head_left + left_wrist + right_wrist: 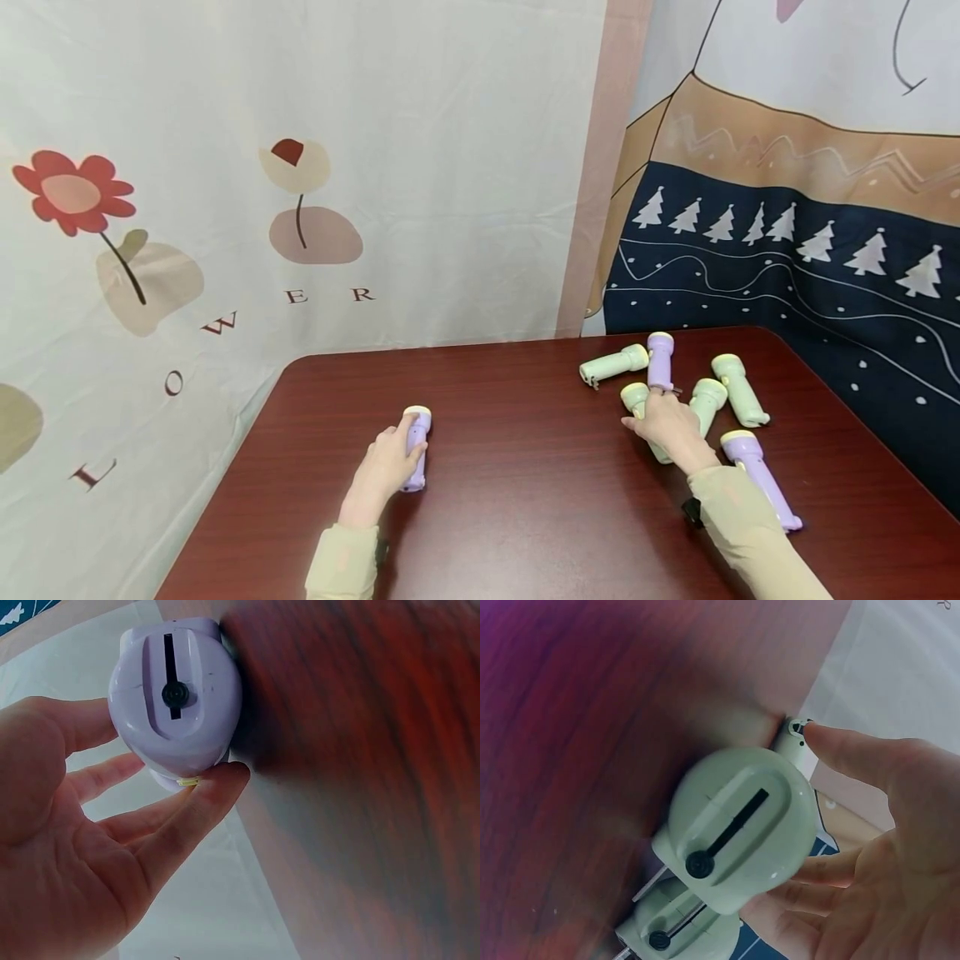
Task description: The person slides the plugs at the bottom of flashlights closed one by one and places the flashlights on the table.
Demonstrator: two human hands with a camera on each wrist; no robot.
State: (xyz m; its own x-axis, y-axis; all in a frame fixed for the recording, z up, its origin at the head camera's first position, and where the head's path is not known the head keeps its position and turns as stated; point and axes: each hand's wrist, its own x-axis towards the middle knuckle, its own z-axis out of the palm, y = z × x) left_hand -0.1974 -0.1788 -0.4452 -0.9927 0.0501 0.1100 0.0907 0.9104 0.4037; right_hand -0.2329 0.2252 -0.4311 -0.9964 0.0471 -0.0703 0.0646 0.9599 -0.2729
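A purple flashlight [417,454] lies at the left of the table, its pale yellow lens end pointing away. My left hand [386,467] grips it from the left, and the left wrist view shows its slotted tail end [176,697] between thumb and fingers. On the right, my right hand [667,425] reaches over a green flashlight [634,398], partly covering it. Its fingertips are by the tail of another purple flashlight [660,360]. In the right wrist view, the thumb [847,754] is extended, apart from the nearest green flashlight [742,825], and the other fingers are partly hidden behind it.
More green flashlights lie around the right hand: one at the back [615,364], one just right [707,402] and one farther right [741,392]. A purple flashlight [761,479] lies beside the right sleeve. Printed curtains [450,167] hang behind the brown table [517,517].
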